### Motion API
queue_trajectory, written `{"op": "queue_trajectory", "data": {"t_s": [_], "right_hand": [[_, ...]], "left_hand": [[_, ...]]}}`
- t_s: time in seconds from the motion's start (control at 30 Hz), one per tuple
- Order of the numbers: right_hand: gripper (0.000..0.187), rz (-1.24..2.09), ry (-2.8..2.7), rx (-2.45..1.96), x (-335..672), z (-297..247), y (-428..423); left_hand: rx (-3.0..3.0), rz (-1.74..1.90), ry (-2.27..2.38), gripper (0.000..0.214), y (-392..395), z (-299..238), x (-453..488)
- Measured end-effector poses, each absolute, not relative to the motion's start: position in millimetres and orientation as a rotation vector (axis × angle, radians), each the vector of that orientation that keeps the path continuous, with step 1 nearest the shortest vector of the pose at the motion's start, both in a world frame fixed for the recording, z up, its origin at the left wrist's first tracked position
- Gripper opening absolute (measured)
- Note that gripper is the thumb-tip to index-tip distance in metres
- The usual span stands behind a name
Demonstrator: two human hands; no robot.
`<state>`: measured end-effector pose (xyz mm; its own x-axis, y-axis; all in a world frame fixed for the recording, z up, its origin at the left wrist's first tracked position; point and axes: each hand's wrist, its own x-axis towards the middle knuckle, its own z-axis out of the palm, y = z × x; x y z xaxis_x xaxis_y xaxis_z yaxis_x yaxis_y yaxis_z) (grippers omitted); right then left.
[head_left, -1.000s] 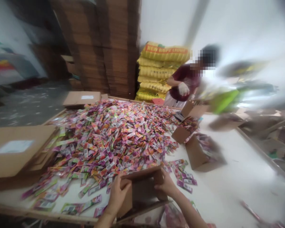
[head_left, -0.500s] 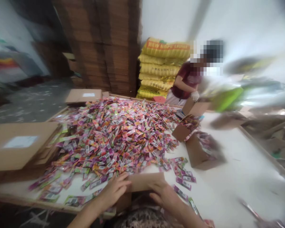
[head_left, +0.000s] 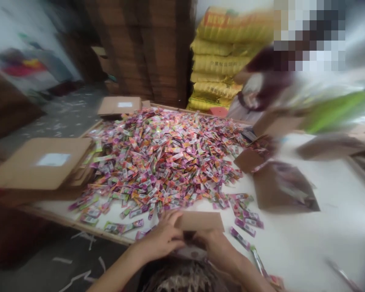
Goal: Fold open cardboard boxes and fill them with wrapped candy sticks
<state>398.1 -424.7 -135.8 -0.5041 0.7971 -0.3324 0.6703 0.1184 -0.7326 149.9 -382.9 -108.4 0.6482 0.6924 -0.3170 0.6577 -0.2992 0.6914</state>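
Head view, the only one; frame blurred by motion, especially the far right.

Near edge, centre: both hands on a small cardboard box at the table's near rim. Left hand lies on the box's left end, fingers curled over the top flap; whether they pinch the card or only press it, cannot tell. Right hand sits at the near right corner, fingers tucked under or behind the flap; grip likewise unclear, partly hidden by the box itself.

Box flap shows as a flat brown strip, long axis running left to right, parallel to the table edge. It lies just beyond both hands, between them and the heap. Both hands touch it; the left covers more of the top.

Past the box: a broad heap of coloured sachets spreading over the white table, its near fringe touching the box's far side. Loose sachets trail to the right of the box.

Left: flat cardboard sheets stacked at the table's edge. Far left: another flat carton.

Right, mid-distance: two open boxes partly filled with sachets, well apart from the hands.

Far side: another person, blurred, at a box. Behind: yellow sacks, tall cardboard stacks.
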Motion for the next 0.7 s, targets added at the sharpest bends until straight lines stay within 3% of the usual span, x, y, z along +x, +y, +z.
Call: {"op": "queue_trajectory", "data": {"t_s": [0.1,0.23,0.33,0.47,0.57,0.7], "right_hand": [[0.028,1.199,-2.283,-1.554,395.2,-143.0,-432.3],[0.033,0.764,-2.297,-1.438,405.3,-135.8,-434.3],[0.032,0.705,-2.234,-1.376,411.2,-139.1,-428.2],[0.029,0.669,-2.206,-1.412,410.2,-178.3,-426.4],[0.039,0.472,-2.337,-1.482,405.3,-206.7,-433.4],[0.050,0.413,-2.435,-1.603,393.0,-206.7,-433.9]], "left_hand": [[2.184,0.137,1.085,0.008,-389.7,-117.7,156.9],[2.219,0.321,1.155,0.013,-392.1,-136.9,160.7],[2.196,0.419,1.172,0.011,-398.9,-153.1,158.0],[2.265,0.632,1.217,0.015,-411.0,-172.1,161.9],[2.357,0.599,1.170,0.016,-409.7,-176.6,176.2],[2.340,0.293,1.205,0.050,-396.0,-174.6,194.4]]}}
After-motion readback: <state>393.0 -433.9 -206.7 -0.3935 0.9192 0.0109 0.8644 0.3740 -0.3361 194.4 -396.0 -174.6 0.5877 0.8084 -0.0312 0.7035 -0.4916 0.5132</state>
